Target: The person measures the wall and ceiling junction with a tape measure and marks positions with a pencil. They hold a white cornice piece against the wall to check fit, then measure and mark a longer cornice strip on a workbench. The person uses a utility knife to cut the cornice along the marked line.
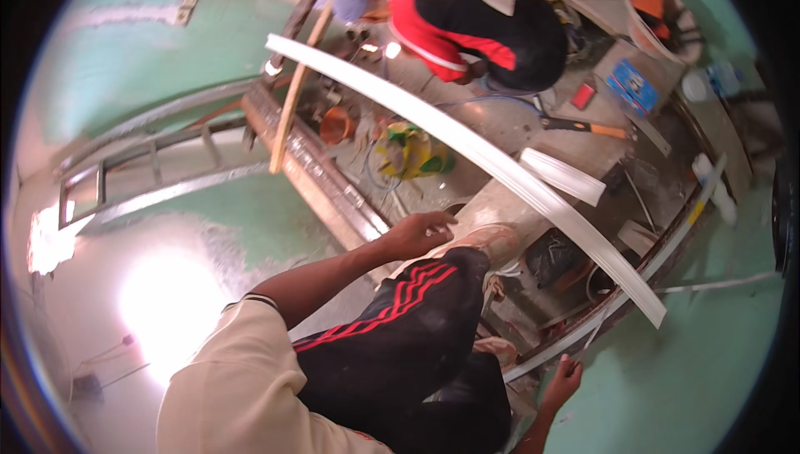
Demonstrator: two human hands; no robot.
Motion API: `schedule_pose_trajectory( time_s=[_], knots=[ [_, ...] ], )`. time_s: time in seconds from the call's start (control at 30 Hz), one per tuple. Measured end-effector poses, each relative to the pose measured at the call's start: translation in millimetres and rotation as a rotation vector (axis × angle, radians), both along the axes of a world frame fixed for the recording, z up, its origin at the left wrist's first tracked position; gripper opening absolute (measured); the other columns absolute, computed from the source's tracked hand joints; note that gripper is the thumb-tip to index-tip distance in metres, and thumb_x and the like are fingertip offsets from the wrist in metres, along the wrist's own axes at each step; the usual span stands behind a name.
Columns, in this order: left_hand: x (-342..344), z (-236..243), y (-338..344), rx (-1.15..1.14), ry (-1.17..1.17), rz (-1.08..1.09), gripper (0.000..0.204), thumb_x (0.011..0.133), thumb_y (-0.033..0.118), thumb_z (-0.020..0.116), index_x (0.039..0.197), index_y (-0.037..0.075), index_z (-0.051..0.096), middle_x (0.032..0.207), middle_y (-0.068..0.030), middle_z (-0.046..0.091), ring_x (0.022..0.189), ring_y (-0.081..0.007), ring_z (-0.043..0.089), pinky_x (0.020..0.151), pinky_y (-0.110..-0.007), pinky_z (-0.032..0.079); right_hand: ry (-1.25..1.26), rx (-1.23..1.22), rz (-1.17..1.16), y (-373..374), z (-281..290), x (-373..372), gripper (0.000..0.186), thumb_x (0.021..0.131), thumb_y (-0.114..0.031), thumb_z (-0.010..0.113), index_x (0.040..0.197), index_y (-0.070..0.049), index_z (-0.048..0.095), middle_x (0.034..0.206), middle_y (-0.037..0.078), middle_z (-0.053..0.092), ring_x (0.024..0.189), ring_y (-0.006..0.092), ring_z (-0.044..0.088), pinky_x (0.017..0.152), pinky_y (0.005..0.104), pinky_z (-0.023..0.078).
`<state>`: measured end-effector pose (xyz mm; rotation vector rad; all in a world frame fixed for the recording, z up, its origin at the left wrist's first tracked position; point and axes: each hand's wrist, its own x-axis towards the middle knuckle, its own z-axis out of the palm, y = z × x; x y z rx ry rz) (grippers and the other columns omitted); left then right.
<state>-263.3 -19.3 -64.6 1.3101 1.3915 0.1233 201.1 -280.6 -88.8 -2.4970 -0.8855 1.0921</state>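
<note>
My left hand point(419, 236) hangs over a plank point(487, 208), its fingers loosely bent and apart, with nothing seen in them. At the lower right, my right hand point(563, 382) is closed around a thin, pale, stick-like object point(596, 327) pointing up and away; its kind is too small to tell. Beyond both hands, a long white grooved moulding strip point(475, 147) slants from the upper left to the lower right. Neither hand touches it. A short white moulding piece point(562, 176) lies beside the strip, close to its right half.
A person point(492, 29) in a red and black shirt crouches at the far side. An orange-handled tool point(583, 127), a blue box point(632, 86), a yellow-green bag point(408, 152) and tubs point(662, 19) lie around. A metal ladder point(154, 167) and wooden beam point(312, 175) are at left.
</note>
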Motion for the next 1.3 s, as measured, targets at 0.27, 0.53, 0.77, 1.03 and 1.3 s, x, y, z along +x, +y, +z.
schedule_pose_trajectory(
  time_s=[0.27, 0.53, 0.77, 1.03, 1.3],
  knots=[
    [-63, 166, -76, -0.439, -0.241, 0.115, 0.057, 0.112, 0.042, 0.055, 0.156, 0.005, 0.053, 0.161, -0.0177, 0.049, 0.153, -0.0299, 0.041, 0.126, -0.041, 0.033, 0.144, -0.041, -0.075, 49, 145, -79, 0.043, 0.112, -0.038, 0.056, 0.104, 0.003, 0.067, 0.088, 0.008, 0.065, 0.078, 0.0185, 0.055, 0.073, 0.0352, 0.044],
    [-104, 201, -110, -0.469, -0.338, 0.126, 0.063, 0.111, 0.046, 0.056, 0.157, 0.004, 0.048, 0.155, -0.0170, 0.054, 0.142, -0.0277, 0.052, 0.119, -0.041, 0.041, 0.163, 0.024, -0.057, 134, 215, -118, 0.043, 0.113, -0.040, 0.052, 0.100, -0.003, 0.069, 0.071, -0.005, 0.043, 0.060, 0.0072, 0.039, 0.053, 0.0294, 0.032],
    [-127, 210, -162, -0.397, -0.424, 0.276, 0.071, 0.110, 0.045, 0.059, 0.164, 0.004, 0.039, 0.162, -0.0170, 0.046, 0.147, -0.0248, 0.045, 0.121, -0.040, 0.037, -0.082, 0.057, 0.251, 59, 249, -138, 0.044, 0.111, -0.034, 0.052, 0.107, 0.007, 0.070, 0.092, 0.018, 0.071, 0.084, 0.0311, 0.063, 0.082, 0.0434, 0.051],
    [-288, 290, -150, -0.489, -0.171, 0.650, 0.067, 0.107, 0.047, 0.065, 0.156, 0.003, 0.053, 0.152, -0.0143, 0.059, 0.138, -0.0240, 0.057, 0.114, -0.036, 0.046, -0.051, -0.094, 0.282, 32, 257, -179, 0.037, 0.108, -0.028, 0.060, 0.096, 0.006, 0.067, 0.086, 0.015, 0.068, 0.079, 0.0270, 0.060, 0.077, 0.0419, 0.050],
    [-463, 253, -189, -0.402, 0.049, 0.812, 0.069, 0.110, 0.039, 0.055, 0.161, -0.005, 0.039, 0.164, -0.0228, 0.046, 0.152, -0.0307, 0.044, 0.125, -0.040, 0.035, 0.033, 0.068, 0.274, 113, 266, -303, 0.036, 0.107, -0.029, 0.063, 0.098, 0.006, 0.067, 0.087, 0.013, 0.069, 0.080, 0.0241, 0.061, 0.076, 0.0410, 0.050]
  ],
)
